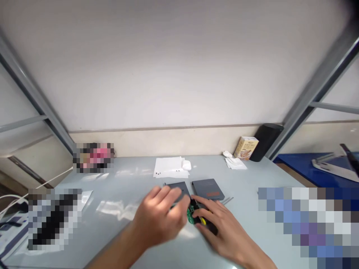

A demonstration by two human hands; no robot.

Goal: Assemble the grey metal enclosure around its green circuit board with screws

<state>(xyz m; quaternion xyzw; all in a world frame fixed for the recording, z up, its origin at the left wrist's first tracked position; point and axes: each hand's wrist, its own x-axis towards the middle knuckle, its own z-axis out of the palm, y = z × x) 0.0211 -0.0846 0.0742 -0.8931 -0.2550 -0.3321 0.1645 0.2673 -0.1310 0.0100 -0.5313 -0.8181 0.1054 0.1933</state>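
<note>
Both my hands meet at the middle of the grey table (pixel 252 175). My left hand (pixel 161 216) curls its fingers over a dark grey flat casing piece (pixel 179 188) and the edge of a green circuit board (pixel 191 215). The fingers of my right hand (pixel 221 228) are closed on the same board, which has black and yellow parts on it. A second dark grey casing piece (pixel 208 189) with red print lies just behind my right hand.
White paper (pixel 168 167) with small dark screws and a white earbud case (pixel 186 165) lie further back. A clear plastic bag (pixel 114 209) lies left. Tissues (pixel 235 162), a small carton (pixel 246 148) and a black cylinder (pixel 265 142) stand at the back right by the wall.
</note>
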